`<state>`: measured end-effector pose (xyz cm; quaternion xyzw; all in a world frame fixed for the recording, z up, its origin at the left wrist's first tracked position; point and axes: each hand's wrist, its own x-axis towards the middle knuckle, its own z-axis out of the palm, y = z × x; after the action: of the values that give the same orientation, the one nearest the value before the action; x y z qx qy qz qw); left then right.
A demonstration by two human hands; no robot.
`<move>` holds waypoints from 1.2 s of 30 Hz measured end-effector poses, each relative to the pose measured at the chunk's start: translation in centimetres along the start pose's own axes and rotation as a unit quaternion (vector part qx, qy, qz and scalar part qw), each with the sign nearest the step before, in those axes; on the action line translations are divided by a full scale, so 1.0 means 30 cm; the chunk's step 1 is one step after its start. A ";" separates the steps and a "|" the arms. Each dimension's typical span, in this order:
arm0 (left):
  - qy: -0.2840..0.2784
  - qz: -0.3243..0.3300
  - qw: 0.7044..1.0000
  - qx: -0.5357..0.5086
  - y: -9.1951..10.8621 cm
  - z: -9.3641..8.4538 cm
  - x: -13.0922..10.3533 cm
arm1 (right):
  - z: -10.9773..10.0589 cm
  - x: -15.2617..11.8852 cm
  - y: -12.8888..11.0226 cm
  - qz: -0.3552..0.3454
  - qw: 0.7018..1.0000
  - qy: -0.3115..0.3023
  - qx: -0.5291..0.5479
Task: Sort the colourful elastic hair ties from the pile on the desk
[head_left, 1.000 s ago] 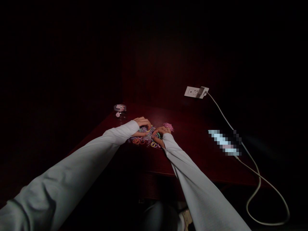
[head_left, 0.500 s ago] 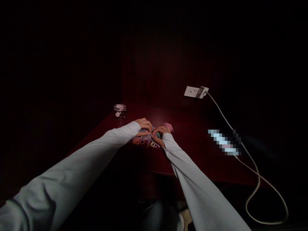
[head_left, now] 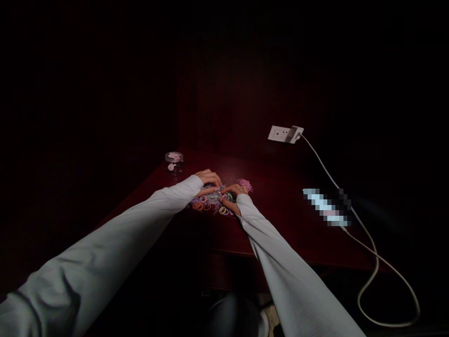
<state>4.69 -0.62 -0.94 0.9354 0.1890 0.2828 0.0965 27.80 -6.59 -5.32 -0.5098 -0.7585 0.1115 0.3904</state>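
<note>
A loose pile of small coloured hair ties (head_left: pixel 207 206), orange, yellow, purple and green among them, lies on the dark red table. Over its back left part is my left hand (head_left: pixel 209 179), its thumb and fingertips close together; whatever they pinch is too small to make out. My right hand (head_left: pixel 235 193) rests at the pile's right side, index finger and thumb apart with hair ties showing between them. Just behind the right hand sits a pink bunch of hair ties (head_left: pixel 245 184). Parts of the pile are covered by both hands.
A clear round jar (head_left: pixel 174 162) with pink pieces stands at the table's back left. To the right lies a phone-like device (head_left: pixel 324 207), pixelated, on a white cable (head_left: pixel 373 245) running to a charger (head_left: pixel 295 134) in the wall socket (head_left: pixel 278 134).
My left hand has shifted slightly up and away from the right fingertips. The right index finger and thumb have parted. The pile looks nearly the same.
</note>
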 end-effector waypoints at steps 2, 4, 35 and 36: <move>0.000 0.002 1.000 -0.001 -0.001 0.000 0.002 | -0.001 0.000 -0.004 0.005 1.000 -0.001 0.006; 0.003 0.008 1.000 -0.003 -0.001 0.001 0.003 | -0.001 0.000 -0.009 0.009 1.000 0.000 0.009; 0.001 -0.029 0.999 0.023 0.012 -0.002 -0.002 | 0.001 0.003 0.003 -0.029 1.000 0.007 -0.008; 0.000 -0.026 0.999 0.025 0.011 0.001 -0.004 | 0.000 0.003 0.003 -0.031 0.999 0.008 -0.009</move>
<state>4.72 -0.96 -0.92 0.9323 0.2205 0.2753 0.0805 27.84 -6.47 -5.34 -0.4902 -0.7720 0.0887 0.3948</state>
